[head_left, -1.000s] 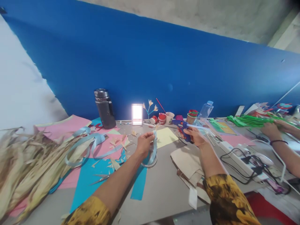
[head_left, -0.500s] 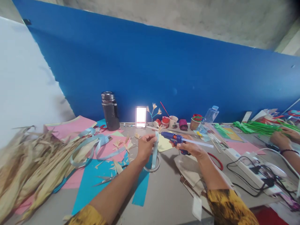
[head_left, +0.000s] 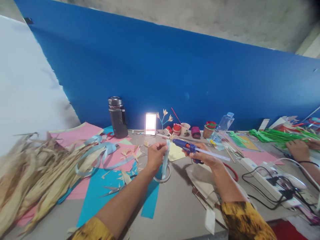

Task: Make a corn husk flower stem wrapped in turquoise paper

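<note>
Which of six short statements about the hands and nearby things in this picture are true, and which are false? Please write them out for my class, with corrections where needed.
1. The right hand holds a glue gun. True.
2. The glue gun is green. False: it is mostly blue.
3. The left hand pinches pale blue ribbon. True.
4. A dark flask stands in front of a blue wall. True.
5. In the picture, the flask is to the right of the glue gun. False: it is to the left of it.
6. The left hand holds the flask. False: the flask stands apart from both hands.
</note>
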A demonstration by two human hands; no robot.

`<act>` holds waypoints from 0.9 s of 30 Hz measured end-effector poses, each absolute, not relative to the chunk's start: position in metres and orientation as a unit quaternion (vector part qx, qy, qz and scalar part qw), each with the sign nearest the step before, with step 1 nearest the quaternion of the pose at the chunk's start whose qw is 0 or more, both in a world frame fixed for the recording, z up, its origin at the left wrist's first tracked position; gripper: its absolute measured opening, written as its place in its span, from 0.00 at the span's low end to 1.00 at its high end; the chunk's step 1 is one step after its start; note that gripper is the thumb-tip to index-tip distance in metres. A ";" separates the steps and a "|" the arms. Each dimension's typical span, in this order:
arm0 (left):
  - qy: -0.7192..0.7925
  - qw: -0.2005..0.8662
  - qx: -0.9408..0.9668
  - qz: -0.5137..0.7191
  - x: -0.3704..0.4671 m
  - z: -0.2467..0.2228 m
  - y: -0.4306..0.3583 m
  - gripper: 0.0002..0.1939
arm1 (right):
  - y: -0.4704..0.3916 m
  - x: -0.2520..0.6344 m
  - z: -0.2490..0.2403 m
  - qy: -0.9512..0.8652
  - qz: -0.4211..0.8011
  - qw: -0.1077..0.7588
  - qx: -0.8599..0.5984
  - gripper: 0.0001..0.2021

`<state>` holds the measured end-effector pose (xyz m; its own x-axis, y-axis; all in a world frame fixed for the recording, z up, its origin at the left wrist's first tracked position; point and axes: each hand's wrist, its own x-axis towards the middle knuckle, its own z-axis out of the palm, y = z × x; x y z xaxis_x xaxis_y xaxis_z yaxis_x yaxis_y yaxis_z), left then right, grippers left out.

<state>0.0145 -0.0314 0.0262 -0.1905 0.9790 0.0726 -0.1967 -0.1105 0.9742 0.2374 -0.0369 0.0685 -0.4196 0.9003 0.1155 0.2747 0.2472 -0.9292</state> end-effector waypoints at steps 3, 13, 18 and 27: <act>0.463 0.474 0.419 0.621 0.015 0.027 -0.031 0.10 | -0.040 0.236 0.075 -0.712 0.457 0.328 -0.420 0.18; 0.458 0.469 0.427 0.623 0.014 0.021 -0.027 0.11 | -0.048 0.231 0.076 -0.697 0.423 0.371 -0.444 0.20; 0.462 0.466 0.424 0.624 0.013 0.019 -0.025 0.11 | -0.050 0.229 0.081 -0.702 0.423 0.363 -0.444 0.20; 0.457 0.469 0.429 0.622 0.012 0.019 -0.026 0.11 | -0.046 0.232 0.075 -0.706 0.425 0.364 -0.435 0.19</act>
